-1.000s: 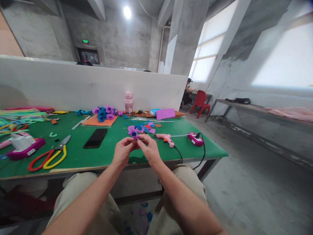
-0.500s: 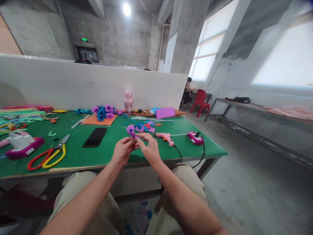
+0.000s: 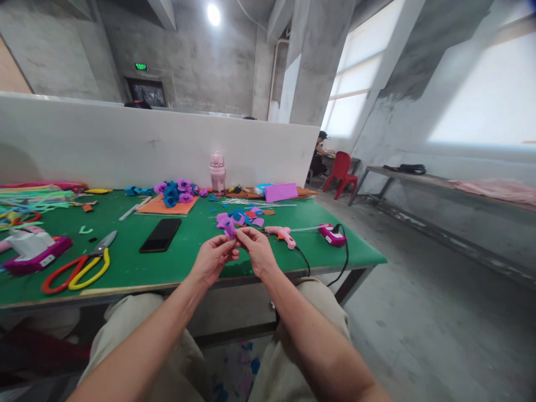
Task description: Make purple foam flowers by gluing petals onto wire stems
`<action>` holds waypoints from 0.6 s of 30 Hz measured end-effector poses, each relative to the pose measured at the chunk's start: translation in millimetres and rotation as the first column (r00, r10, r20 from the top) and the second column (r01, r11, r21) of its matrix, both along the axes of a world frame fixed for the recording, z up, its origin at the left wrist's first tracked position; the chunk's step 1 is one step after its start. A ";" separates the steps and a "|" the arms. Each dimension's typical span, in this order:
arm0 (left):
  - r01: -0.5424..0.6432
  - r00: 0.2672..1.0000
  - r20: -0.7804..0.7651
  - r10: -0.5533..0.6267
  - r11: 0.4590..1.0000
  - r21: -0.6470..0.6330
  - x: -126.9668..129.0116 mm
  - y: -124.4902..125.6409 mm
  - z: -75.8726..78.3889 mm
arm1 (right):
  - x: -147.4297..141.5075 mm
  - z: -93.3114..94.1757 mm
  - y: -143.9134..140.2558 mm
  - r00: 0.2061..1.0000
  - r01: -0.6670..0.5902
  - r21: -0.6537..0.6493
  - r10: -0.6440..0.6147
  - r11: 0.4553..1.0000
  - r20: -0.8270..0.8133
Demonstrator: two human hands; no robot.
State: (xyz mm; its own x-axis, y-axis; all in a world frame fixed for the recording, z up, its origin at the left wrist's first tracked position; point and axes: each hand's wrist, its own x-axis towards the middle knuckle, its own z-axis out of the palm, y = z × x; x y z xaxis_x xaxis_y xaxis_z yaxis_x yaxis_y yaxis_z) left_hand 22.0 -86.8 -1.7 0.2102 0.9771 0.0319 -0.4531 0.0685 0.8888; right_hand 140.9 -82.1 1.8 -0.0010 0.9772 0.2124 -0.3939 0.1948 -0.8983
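Between my two hands, just above the near part of the green table, is a small purple paper flower. My left hand pinches its base from the left, fingers curled. From the right, the thumb and forefinger of my right hand close on the same base. The fingers partly cover the lower end of the flower. Just behind lie loose purple, blue and red paper petals. A pink glue gun rests to the right of my right hand, its cord running off the table's front.
Finished blue and purple flowers lie on orange sheets. A phone, scissors and a power strip are to the left. A pink bottle stands by the white partition. A purple socket block sits at right.
The purple flower has tilted and come slightly lower and right, towards my fingertips. My right fingers have drawn in from a more spread pose to a pinch at its base.
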 end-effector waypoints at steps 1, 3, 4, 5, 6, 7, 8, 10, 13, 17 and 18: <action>-0.006 1.000 -0.002 0.006 1.000 0.000 -0.4 0.3 -0.4 | 0.3 0.5 -0.3 1.000 -0.006 0.005 0.006 1.000 0.002; -0.017 1.000 -0.006 0.017 1.000 0.003 -1.2 0.8 -1.4 | 0.5 1.2 -1.3 1.000 -0.011 0.035 0.010 0.999 0.030; -0.022 1.000 -0.009 0.022 1.000 0.007 -1.4 1.0 -2.1 | 0.0 1.5 -2.0 0.999 -0.005 0.059 0.002 0.998 0.054; -0.028 1.000 -0.011 0.029 1.000 0.013 -1.5 1.2 -2.9 | -1.0 1.6 -2.9 0.997 0.008 0.083 -0.015 0.997 0.081; -0.035 0.999 -0.015 0.035 0.999 0.020 -1.4 1.3 -3.6 | -2.4 1.6 -3.8 0.993 0.029 0.106 -0.040 0.994 0.110; -0.044 0.999 -0.019 0.044 0.999 0.027 -1.1 1.4 -4.2 | -4.0 1.5 -4.5 0.988 0.053 0.125 -0.071 0.991 0.138; -0.052 0.998 -0.024 0.053 0.998 0.030 -0.8 1.5 -4.7 | -5.2 1.6 -4.7 0.981 0.075 0.141 -0.099 0.987 0.168; -0.070 0.997 -0.032 0.071 0.997 0.031 -0.4 2.1 -4.6 | -4.0 2.2 -2.7 0.965 0.108 0.171 -0.144 0.979 0.217; -0.111 0.993 -0.046 0.112 0.993 0.027 -2.2 3.8 -1.4 | 18.0 4.7 9.1 0.914 0.196 0.265 -0.274 0.944 0.301; -0.169 0.985 -0.042 0.170 0.985 0.020 -8.0 6.3 5.6 | 85.9 3.1 31.5 0.482 0.462 0.352 -0.564 0.814 0.671; -0.172 0.984 -0.037 0.173 0.985 0.017 -9.3 6.7 6.7 | 103.5 0.4 36.0 0.318 0.488 0.305 -0.492 0.818 0.810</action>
State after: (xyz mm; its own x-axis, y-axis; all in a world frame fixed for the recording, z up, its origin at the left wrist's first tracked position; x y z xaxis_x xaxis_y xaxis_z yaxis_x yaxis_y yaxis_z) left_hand 12.8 -80.0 5.1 0.0397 0.9984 0.0408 -0.4228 -0.0202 0.9060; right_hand 244.4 -46.1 2.2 0.3044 0.8630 0.4032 0.6998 0.0846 -0.7093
